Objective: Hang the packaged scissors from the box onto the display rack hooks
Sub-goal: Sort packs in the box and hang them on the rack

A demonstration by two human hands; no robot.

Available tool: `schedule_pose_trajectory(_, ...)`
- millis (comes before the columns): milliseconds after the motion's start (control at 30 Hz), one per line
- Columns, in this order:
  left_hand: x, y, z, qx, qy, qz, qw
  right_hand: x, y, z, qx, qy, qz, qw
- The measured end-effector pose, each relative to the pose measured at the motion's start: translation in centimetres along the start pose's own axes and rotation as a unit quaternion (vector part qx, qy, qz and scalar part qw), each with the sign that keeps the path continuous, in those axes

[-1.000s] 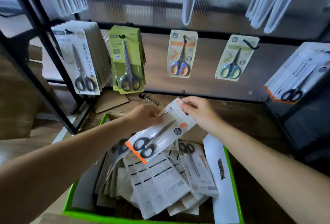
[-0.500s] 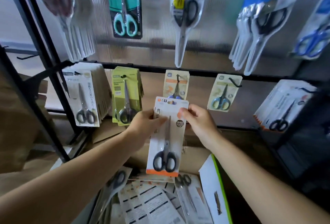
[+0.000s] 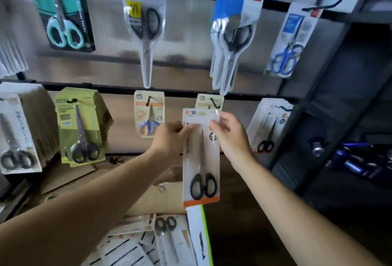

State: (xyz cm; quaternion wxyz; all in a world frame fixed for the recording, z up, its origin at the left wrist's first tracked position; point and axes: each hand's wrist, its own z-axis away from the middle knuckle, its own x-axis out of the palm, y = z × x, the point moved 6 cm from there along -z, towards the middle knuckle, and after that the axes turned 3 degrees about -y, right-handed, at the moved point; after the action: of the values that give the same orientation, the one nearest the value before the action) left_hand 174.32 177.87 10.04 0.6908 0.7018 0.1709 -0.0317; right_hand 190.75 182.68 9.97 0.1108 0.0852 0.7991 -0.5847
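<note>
Both hands, left hand (image 3: pixel 169 136) and right hand (image 3: pixel 231 136), pinch an upright scissors pack (image 3: pixel 201 157) (black handles down) before the rack.

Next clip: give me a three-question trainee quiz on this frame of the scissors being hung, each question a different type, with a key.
1. True or false: the held scissors pack already hangs on a hook.
2. Multiple choice: which hands grip the pack? A) only the left hand B) only the right hand C) both, at its upper part.
3. Fill in: the pack's bottom stripe is ____.

Key
1. False; both hands hold it in front of the yellow-green pack on the lower rail.
2. C.
3. Orange.
</note>
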Motion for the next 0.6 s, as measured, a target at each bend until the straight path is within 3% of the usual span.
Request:
schedule_pose_trajectory(133, 5.8, 2.5, -2.6, 0.046, 0.012, -0.050, 0.998, -5.6, 2.3, -1.2, 0.025, -0.012, 0.061, 0.998)
schedule_pose_trajectory(233, 10.8, 4.7, -3.7, 0.086, 0.003, -0.053, 0.995, -10.9, 3.6, -1.4, 0.025, 0.052, 0.114, 0.992)
schedule_pose_trajectory(400, 19.9, 8.5, -3.8, 0.154, -0.097, -0.097, 0.978, -19.4, 5.4, -2.4, 0.010, 0.176, 0.113, 0.978)
schedule_pose_trajectory(600, 26.1, 10.1, -4.9, 0.161, -0.129, -0.159, 0.965, -23.6, 8.5, -4.8, 0.006, 0.174, 0.125, 0.977)
